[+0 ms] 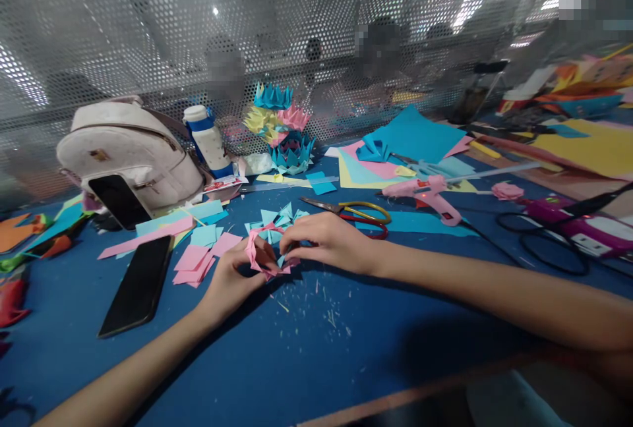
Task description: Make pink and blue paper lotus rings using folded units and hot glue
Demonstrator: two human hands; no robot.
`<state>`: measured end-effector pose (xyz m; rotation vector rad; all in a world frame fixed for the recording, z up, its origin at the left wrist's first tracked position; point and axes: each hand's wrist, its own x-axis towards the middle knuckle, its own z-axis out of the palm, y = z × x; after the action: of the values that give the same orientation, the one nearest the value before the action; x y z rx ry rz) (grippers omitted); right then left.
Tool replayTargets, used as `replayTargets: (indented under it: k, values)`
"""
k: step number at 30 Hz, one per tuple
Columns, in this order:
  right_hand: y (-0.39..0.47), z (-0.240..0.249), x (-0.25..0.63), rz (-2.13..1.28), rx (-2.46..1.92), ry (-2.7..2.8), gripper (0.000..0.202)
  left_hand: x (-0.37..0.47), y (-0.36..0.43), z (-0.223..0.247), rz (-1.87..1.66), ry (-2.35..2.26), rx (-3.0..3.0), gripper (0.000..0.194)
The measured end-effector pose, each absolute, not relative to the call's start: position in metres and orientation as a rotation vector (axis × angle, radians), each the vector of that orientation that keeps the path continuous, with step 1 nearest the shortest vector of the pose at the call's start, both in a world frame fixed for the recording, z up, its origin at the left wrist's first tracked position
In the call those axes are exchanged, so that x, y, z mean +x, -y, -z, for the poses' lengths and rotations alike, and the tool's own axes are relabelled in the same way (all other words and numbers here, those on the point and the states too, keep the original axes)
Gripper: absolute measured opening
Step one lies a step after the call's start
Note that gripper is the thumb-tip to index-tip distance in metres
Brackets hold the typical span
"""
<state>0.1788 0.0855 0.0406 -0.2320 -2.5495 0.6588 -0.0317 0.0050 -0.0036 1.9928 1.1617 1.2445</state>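
Observation:
Between my two hands is a ring of folded pink paper (253, 250), its lower side low over the blue table. My left hand (238, 273) pinches the ring from the left, thumb and fingers closed round its edge. From the right, my right hand (321, 242) bends over the ring with its fingertips together at the near side, where a bit of light blue paper shows; the fingers partly hide what they grip. Just behind the ring lie folded light blue paper pieces (283, 217). Scissors (346, 208) with red and yellow handles rest beyond my right hand.
A pink glue gun (430, 195) stands at right, its cord running to a purple power strip (583, 226). Pink paper squares (195, 262) and a phone (138, 282) lie at left. Behind are a backpack (123, 150), a bottle (208, 140) and a folded-paper stack (289, 150).

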Motion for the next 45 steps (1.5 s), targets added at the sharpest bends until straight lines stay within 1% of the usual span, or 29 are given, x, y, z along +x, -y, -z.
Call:
replayTargets:
  k: [5, 9, 21, 27, 32, 36, 40, 45]
  values:
    - [-0.082, -0.043, 0.177, -0.849, -0.33, 2.444, 0.004, -0.031, -0.005, 0.003, -1.248, -1.184, 1.984, 0.012]
    - [-0.08, -0.042, 0.176, -0.919, -0.383, 2.381, 0.004, -0.031, -0.004, 0.003, -1.243, -1.198, 1.97, 0.013]
    - [-0.079, -0.039, 0.175, -0.862, -0.38, 2.387, 0.006, -0.033, -0.004, 0.006, -1.288, -1.194, 1.93, 0.014]
    - [-0.079, -0.038, 0.174, -0.882, -0.385, 2.366, 0.016, -0.032, -0.003, 0.004, -1.282, -1.229, 1.942, 0.013]
    - [-0.08, -0.039, 0.175, -0.912, -0.364, 2.294, 0.007, -0.032, -0.003, 0.006, -1.299, -1.243, 1.928, 0.012]
    - [-0.081, -0.04, 0.175, -1.001, -0.444, 2.171, 0.01, -0.031, -0.004, 0.003, -1.281, -1.236, 1.931, 0.012]
    - [-0.089, -0.041, 0.174, -1.191, -0.558, 2.045, 0.018, -0.031, -0.003, 0.001, -1.263, -1.235, 1.944, 0.012]
    - [-0.106, -0.039, 0.175, -1.283, -0.61, 1.988, 0.014, -0.032, -0.003, 0.003, -1.278, -1.299, 1.972, 0.009]
